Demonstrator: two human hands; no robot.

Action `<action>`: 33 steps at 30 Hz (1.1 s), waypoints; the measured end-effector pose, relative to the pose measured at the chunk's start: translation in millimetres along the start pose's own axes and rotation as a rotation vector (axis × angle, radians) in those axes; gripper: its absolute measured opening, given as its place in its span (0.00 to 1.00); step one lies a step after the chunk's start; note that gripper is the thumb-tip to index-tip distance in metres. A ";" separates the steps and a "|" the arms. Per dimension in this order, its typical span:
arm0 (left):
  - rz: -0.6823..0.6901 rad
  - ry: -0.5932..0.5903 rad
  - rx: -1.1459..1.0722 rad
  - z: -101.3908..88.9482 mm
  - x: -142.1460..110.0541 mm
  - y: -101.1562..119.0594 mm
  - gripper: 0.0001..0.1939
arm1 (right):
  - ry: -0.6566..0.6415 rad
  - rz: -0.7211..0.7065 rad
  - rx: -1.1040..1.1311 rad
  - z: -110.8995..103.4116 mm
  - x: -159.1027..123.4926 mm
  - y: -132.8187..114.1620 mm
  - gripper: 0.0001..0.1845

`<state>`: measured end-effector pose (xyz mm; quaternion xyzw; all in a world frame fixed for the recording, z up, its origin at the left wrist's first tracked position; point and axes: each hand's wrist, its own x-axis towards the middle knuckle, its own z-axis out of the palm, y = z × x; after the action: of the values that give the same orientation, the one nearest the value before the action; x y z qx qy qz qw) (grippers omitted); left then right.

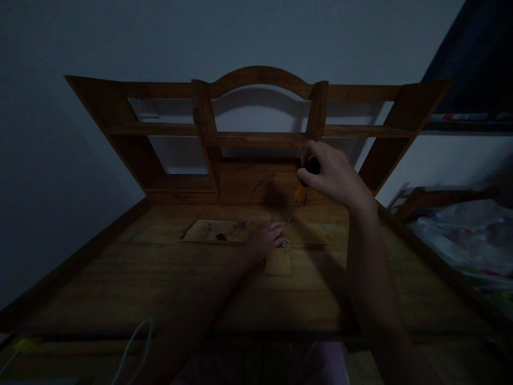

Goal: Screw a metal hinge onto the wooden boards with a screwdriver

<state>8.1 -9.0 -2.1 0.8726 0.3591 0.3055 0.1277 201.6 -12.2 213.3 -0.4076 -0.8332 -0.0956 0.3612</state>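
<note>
Grasping 1 screwdriver (300,192), the right hand (332,172) hovers near the left hand (269,239), which touches 1 wooden strip (278,263), its grip unclear.

**Nothing I can read**

I can read no text, brand or number here. The screwdriver (300,192) in my right hand (331,170) shows no mark I can make out, nor does the small board (278,262) on the bench (160,289). The coloured strip (460,116) at far right is too small and dim to read.
</note>
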 end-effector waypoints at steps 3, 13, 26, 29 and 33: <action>-0.022 0.019 0.067 -0.6 0.5 1.4 0.17 | 0.004 0.006 -0.002 -0.5 -0.1 1.8 0.06; 0.054 -0.086 -0.133 -4.6 -1.7 -10.7 0.13 | 0.001 0.022 -0.004 -2.1 -1.0 3.8 0.06; 0.033 -0.092 -0.144 -6.4 -0.5 -7.1 0.13 | 0.011 0.056 -0.003 -7.8 -3.1 8.1 0.06; -0.041 -0.056 -0.122 -5.3 -0.7 -6.7 0.11 | 0.019 0.058 -0.004 -8.9 -4.0 9.7 0.06; -0.081 -0.049 -0.127 -8.2 -0.2 -5.3 0.12 | 0.032 0.053 -0.004 -8.9 -4.8 11.3 0.07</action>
<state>-0.1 -5.3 1.9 0.8546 0.3709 0.3007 0.2039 216.7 -11.8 214.9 -0.4287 -0.8160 -0.0942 0.3762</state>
